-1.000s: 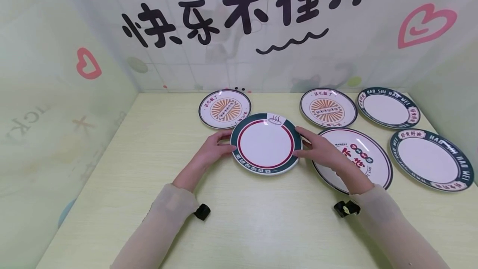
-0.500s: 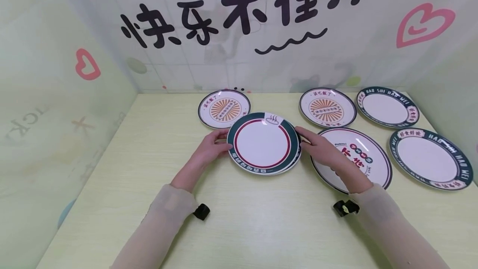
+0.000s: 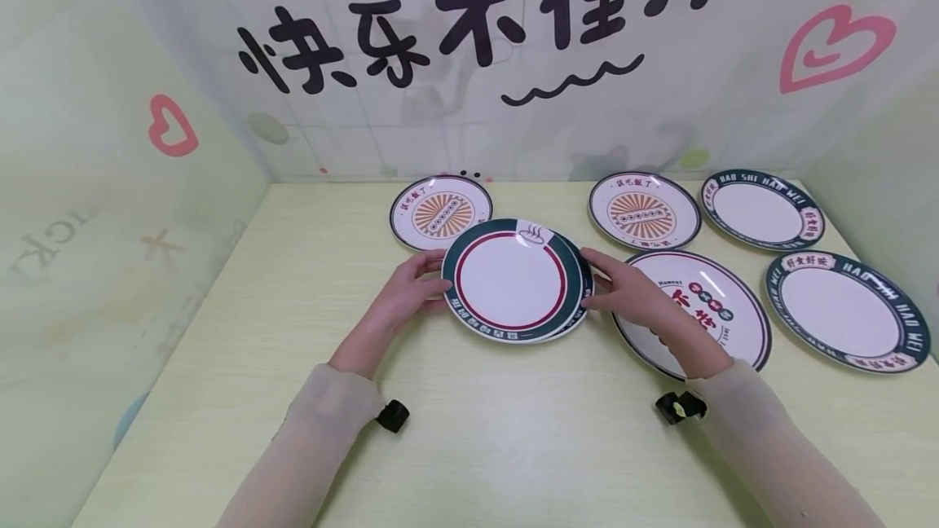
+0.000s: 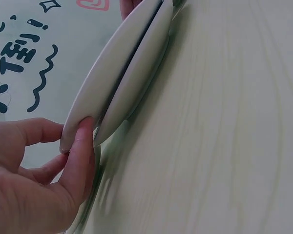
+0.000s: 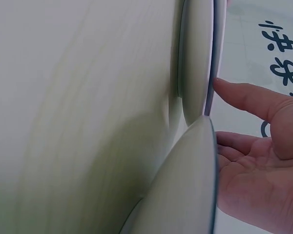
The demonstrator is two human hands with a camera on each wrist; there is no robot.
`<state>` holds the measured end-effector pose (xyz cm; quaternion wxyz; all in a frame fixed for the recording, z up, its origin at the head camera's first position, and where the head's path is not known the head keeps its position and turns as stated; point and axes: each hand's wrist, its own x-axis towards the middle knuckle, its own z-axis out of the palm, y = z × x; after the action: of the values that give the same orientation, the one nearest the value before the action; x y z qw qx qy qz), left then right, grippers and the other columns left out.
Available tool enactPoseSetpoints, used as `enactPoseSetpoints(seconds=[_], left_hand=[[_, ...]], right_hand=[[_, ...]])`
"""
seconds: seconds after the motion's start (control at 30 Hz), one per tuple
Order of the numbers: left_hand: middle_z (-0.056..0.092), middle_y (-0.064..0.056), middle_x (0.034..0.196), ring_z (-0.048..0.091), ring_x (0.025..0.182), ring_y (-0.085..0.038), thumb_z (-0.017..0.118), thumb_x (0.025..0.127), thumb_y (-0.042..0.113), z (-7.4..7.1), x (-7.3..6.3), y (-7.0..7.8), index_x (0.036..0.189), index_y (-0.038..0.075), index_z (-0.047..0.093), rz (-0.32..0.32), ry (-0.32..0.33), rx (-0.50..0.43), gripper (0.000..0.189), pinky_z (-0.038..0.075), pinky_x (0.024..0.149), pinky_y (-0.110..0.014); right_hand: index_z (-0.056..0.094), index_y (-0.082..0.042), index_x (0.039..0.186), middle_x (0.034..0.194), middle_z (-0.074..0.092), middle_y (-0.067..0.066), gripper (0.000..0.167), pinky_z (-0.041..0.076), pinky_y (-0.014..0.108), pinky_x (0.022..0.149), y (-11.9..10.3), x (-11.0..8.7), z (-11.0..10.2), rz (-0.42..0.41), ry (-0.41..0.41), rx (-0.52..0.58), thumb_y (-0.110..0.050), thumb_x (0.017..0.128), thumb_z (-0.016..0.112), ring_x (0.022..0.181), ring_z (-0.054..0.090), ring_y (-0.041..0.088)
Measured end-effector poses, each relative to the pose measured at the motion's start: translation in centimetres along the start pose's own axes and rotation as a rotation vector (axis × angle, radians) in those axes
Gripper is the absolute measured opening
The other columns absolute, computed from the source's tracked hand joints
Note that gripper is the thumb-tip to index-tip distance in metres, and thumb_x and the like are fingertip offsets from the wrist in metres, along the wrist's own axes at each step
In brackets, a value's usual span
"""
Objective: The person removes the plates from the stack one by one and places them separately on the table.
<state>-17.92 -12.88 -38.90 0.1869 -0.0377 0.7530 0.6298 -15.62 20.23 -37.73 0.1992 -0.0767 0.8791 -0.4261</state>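
My left hand (image 3: 407, 293) pinches the left rim of a white plate (image 3: 512, 279) with a green border and a red ring. In the left wrist view, the thumb presses under this plate's edge. It overlaps a dark-bordered plate (image 3: 578, 319) beneath, whose right edge peeks out; the rest of that plate's face is hidden. My right hand (image 3: 637, 290) is at the right edge of the pair. In the right wrist view, its thumb (image 5: 227, 87) touches the rim while the other fingers sit loosely apart from it.
A small sunburst plate (image 3: 441, 214) lies behind the pair, and another sunburst plate (image 3: 644, 212) at back right. A large plate with red lettering (image 3: 711, 292) lies under my right forearm. Two dark-bordered oval plates (image 3: 763, 212) (image 3: 844, 312) stand farther right. Printed cloth (image 3: 330, 137) walls the table.
The green-bordered plate has slid left with my left hand, uncovering the right edge of the plate below. My right thumb left the green-bordered rim and now rests at the lower plate's edge.
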Motion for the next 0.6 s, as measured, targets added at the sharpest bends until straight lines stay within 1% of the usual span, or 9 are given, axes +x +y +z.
enactPoseSetpoints(seconds=[0.13,0.2,0.4,0.6], left_hand=[[0.048,-0.018,0.146,0.065,0.100,-0.021,0.058,0.094,-0.003,-0.26,-0.20,0.05,0.148,0.007,0.042,0.001,-0.001,-0.012,0.058,0.063,0.076,-0.026],[0.048,-0.018,0.146,0.066,0.097,-0.019,0.058,0.094,-0.003,-0.36,-0.30,0.06,0.149,0.007,0.042,0.003,-0.003,-0.017,0.058,0.063,0.075,-0.025],[0.046,-0.017,0.151,0.067,0.096,-0.014,0.058,0.095,-0.001,-0.54,-0.40,0.03,0.151,0.009,0.041,-0.005,0.001,-0.038,0.059,0.062,0.075,-0.024],[0.048,-0.014,0.151,0.067,0.093,-0.011,0.058,0.095,0.000,-0.80,-0.50,0.01,0.151,0.012,0.043,-0.015,0.034,-0.059,0.059,0.062,0.073,-0.022]], right_hand=[[0.020,-0.006,0.159,0.167,0.016,0.018,0.080,0.032,0.052,0.120,-0.06,0.03,0.02,-0.001,-0.002,-0.025,-0.007,0.093,0.065,0.150,0.026,0.041],[0.020,-0.006,0.159,0.167,0.016,0.018,0.080,0.032,0.052,0.120,-0.11,0.02,0.02,0.000,-0.003,-0.039,-0.006,0.093,0.065,0.150,0.026,0.041],[0.019,-0.007,0.160,0.167,0.014,0.018,0.081,0.031,0.052,0.120,-0.36,-0.07,0.08,0.020,-0.009,-0.050,-0.007,0.094,0.065,0.150,0.025,0.041],[0.019,-0.006,0.160,0.167,0.015,0.019,0.081,0.030,0.052,0.121,-0.40,-0.06,0.06,0.013,-0.006,-0.064,-0.006,0.094,0.065,0.150,0.025,0.041]])
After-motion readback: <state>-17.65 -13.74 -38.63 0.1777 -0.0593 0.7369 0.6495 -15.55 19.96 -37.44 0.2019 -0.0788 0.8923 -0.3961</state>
